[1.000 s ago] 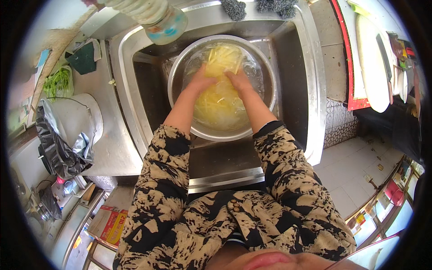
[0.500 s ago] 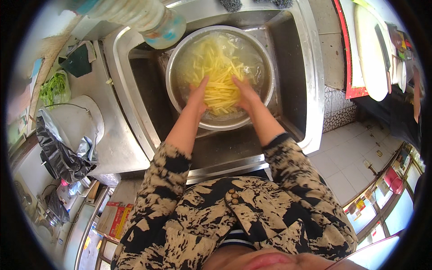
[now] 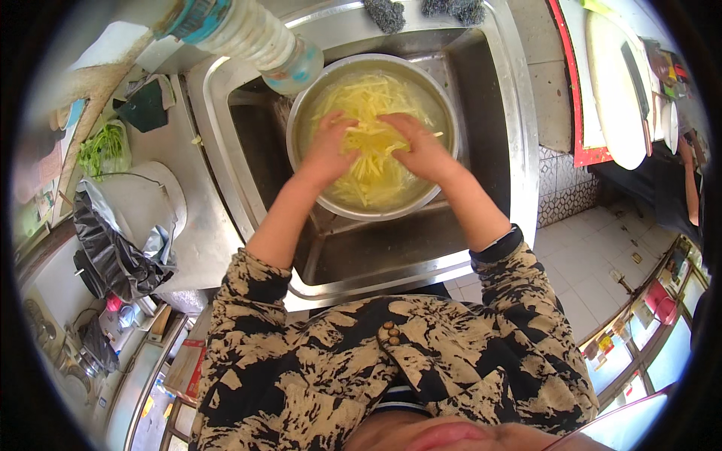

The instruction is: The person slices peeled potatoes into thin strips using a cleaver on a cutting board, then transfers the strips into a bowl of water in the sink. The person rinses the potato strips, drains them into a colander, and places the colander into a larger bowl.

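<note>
A round metal basin (image 3: 292, 143) stands in the sink, filled with cloudy water and pale yellow potato strips (image 3: 368, 177). My left hand (image 3: 329, 150) is over the basin's left part, its fingers curled round some strips. Opposite it, my right hand (image 3: 423, 149) also curls inward on strips, and a few ends poke out beside its fingers. Strips show between the two hands, at or just above the water. Some fingertips are hidden among them.
The steel sink (image 3: 481, 113) surrounds the basin. A ribbed pipe with a clear end (image 3: 297, 68) hangs at its upper left. Dark scourers (image 3: 455, 9) lie on the far rim. Left are a bucket (image 3: 169, 195) and leafy greens (image 3: 101, 150). At right is a knife (image 3: 638, 90); another person's arm (image 3: 690, 188) shows.
Both hands have moved up and inward from the basin's sides, gathering potato strips between them. Strips are more spread through the water. The view has shifted slightly.
</note>
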Available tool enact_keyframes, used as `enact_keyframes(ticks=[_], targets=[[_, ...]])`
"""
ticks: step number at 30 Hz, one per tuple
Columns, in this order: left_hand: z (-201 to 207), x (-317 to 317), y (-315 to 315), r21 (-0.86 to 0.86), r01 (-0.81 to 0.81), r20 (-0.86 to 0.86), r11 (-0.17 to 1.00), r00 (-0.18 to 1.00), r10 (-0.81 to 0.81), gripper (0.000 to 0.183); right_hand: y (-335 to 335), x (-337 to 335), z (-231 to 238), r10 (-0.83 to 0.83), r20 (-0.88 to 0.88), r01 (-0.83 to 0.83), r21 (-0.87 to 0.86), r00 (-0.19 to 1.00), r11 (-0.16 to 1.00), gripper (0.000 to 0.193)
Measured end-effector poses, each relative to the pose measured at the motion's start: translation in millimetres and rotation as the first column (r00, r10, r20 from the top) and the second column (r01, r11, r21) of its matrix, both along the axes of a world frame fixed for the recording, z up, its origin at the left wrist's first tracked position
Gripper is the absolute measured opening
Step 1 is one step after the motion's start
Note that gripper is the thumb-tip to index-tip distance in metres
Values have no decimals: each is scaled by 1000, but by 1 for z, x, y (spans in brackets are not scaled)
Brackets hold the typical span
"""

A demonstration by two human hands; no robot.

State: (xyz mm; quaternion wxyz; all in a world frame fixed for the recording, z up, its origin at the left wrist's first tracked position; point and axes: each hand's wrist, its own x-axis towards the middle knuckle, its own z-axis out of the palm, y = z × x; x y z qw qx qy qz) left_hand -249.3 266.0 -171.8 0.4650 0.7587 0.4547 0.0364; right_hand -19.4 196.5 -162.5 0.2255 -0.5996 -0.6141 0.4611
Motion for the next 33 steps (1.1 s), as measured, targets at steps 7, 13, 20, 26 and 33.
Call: enact_keyframes(ticks=[7, 13, 20, 26, 33], targets=[[-122, 29, 53, -478, -311, -32, 822, 941, 338, 83, 69, -9, -100, -372, 143, 397, -412, 917, 820, 81], [-76, 21, 24, -96, -164, -50, 982, 986, 160, 63, 28, -11, -73, -304, -174, 226, -360, 937, 905, 80], [7, -14, -42, -478, -676, -95, 560, 674, 733, 67, -53, 11, -11, -746, -23, 603, -573, 665, 555, 72], [-67, 41, -42, -833, -553, -285, -22, 394, 874, 61, -18, -54, -87, -916, -89, 369, -897, 391, 244, 59], [-44, 32, -62, -218, -574, 19, 789, 806, 592, 56, -26, -49, -52, -409, 65, 409, -297, 910, 863, 64]])
